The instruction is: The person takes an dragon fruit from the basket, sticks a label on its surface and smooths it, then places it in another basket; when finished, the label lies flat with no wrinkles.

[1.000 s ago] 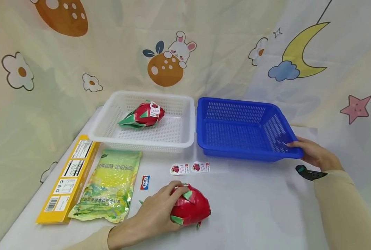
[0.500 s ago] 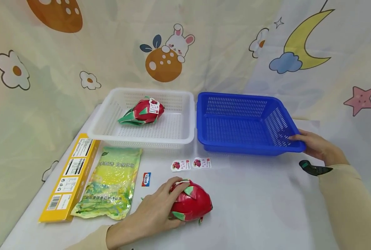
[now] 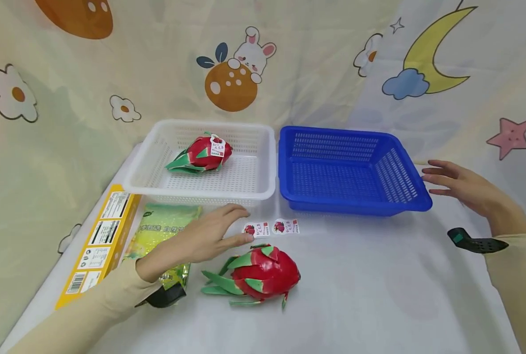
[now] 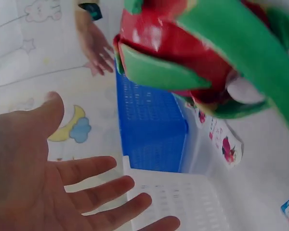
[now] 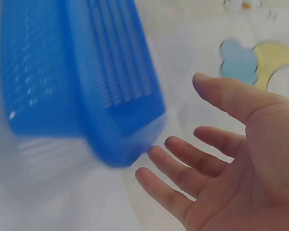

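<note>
A red dragon fruit [image 3: 267,273] with green scales lies on the white table near its front. My left hand [image 3: 207,233] is above and to the left of it, fingers extended and holding nothing; the left wrist view shows the palm apart from the fruit [image 4: 178,53]. Beside the right end of the blue basket [image 3: 347,206] is my right hand [image 3: 464,189], its fingers spread and free of the rim. The right wrist view shows a gap between most fingers and the basket [image 5: 120,120]. Two dragon fruit labels [image 3: 286,226] lie in front of the baskets.
A white basket [image 3: 201,194] holding another dragon fruit [image 3: 201,155] with a label stands left of the blue one. A yellow box [image 3: 99,241] and a green-yellow pouch [image 3: 156,223] lie at the left. A printed cloth [image 3: 324,59] hangs behind.
My left hand has let go of the dragon fruit and moved up and left, leaving it on the table. My right hand has released the blue basket's rim and drawn off to the right.
</note>
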The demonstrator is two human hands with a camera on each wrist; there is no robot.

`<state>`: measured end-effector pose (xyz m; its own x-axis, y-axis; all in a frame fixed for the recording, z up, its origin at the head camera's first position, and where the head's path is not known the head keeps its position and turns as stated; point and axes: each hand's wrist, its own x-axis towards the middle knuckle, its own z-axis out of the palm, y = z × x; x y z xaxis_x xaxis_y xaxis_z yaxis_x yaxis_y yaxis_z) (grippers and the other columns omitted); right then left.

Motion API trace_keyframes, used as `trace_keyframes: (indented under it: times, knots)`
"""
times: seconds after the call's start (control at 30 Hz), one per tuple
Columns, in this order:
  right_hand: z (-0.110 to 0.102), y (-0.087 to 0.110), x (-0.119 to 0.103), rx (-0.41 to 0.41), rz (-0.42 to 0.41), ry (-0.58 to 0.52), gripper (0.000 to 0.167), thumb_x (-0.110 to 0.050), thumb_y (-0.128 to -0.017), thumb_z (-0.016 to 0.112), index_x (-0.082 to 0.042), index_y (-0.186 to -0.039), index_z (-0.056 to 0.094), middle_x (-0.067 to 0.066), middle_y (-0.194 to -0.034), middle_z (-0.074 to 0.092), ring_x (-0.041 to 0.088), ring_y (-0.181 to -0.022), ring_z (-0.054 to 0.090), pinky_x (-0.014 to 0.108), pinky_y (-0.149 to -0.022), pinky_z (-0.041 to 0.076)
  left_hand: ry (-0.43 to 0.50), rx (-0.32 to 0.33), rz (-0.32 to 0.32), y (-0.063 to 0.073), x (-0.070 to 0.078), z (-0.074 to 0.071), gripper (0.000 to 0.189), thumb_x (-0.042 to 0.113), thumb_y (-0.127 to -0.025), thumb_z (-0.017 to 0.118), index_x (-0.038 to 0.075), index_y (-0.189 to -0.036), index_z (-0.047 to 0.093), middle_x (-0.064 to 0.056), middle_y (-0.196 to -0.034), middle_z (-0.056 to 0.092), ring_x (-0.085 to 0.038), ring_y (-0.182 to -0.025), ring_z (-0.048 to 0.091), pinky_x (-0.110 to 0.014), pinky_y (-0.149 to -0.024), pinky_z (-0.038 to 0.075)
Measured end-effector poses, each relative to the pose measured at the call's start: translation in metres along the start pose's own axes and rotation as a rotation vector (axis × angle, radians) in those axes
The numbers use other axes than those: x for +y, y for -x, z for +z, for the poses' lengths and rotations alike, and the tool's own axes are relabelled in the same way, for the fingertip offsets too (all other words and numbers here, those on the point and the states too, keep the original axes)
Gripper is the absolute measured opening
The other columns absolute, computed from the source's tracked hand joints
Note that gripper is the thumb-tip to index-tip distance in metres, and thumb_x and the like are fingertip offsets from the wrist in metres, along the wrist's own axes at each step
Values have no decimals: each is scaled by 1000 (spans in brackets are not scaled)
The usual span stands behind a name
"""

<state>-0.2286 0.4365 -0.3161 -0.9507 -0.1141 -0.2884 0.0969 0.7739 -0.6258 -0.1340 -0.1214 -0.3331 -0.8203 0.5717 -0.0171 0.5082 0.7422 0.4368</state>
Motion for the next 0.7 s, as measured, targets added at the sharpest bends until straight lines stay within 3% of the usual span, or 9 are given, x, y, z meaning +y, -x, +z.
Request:
trace_keyframes:
  times: [0.07,0.13,0.2,0.3,0.37,0.43,0.53,0.63,0.7]
  knots:
    - [-2,5,-11,18,-7,5,80,-47,-100,43,-18,-157,-5,26,-159,9,30,-134,38,54,-110,36,-2,-11,20,-10,-5,-1,58,50,-94,55,12,-137,52,-7,-141,51,-26,-129,51,-48,-101,49]
    - [-3,12,-24,51,-16,0,80,-46,-99,45,-18,-157,-3,26,-160,8,49,-138,22,72,-107,19,-10,-27,53,-19,-10,1,51,44,-97,53,10,-135,54,-9,-139,53,-27,-128,51,-47,-102,48]
    - [-3,19,-39,110,-30,-1,79,-45,-99,48,-19,-157,2,25,-160,11,51,-139,20,75,-107,16,-15,-56,105,-29,-16,5,42,33,-99,52,7,-133,56,-10,-135,55,-28,-127,52,-46,-104,46]
    - [7,28,-69,216,-105,12,69,-42,-99,50,-20,-156,17,21,-157,25,33,-141,32,74,-106,21,-54,-122,188,-41,-24,12,33,15,-99,51,4,-130,58,-13,-133,57,-30,-125,53,-45,-105,45]
    - [20,35,-94,258,-180,44,59,-39,-98,52,-22,-151,31,13,-150,40,10,-131,46,54,-111,36,-80,-191,224,-49,-27,17,33,7,-98,49,3,-130,58,-15,-133,56,-31,-125,53,-45,-105,46]
    - [38,42,-122,253,-298,73,48,-30,-98,55,-19,-144,45,9,-137,53,-6,-115,52,30,-105,45,-107,-257,241,-55,-29,22,37,4,-97,48,4,-133,56,-15,-136,54,-32,-128,51,-45,-106,45]
    - [71,46,-161,132,-522,140,34,-19,-96,61,-15,-129,59,1,-119,65,-10,-101,58,7,-83,47,-132,-334,259,-62,-29,27,42,1,-95,49,6,-136,54,-16,-139,52,-33,-130,48,-45,-109,42]
    - [109,42,-187,-91,-698,188,29,-14,-93,64,-13,-122,64,0,-114,68,3,-101,64,15,-84,52,-155,-369,284,-67,-28,32,42,0,-94,51,8,-135,56,-15,-139,52,-33,-130,47,-44,-110,40]
    - [134,34,-196,-235,-728,228,30,-17,-92,66,-14,-122,65,-1,-114,69,9,-101,66,20,-84,55,-171,-381,299,-69,-28,36,39,0,-94,53,9,-131,59,-15,-138,52,-32,-129,48,-44,-110,41]
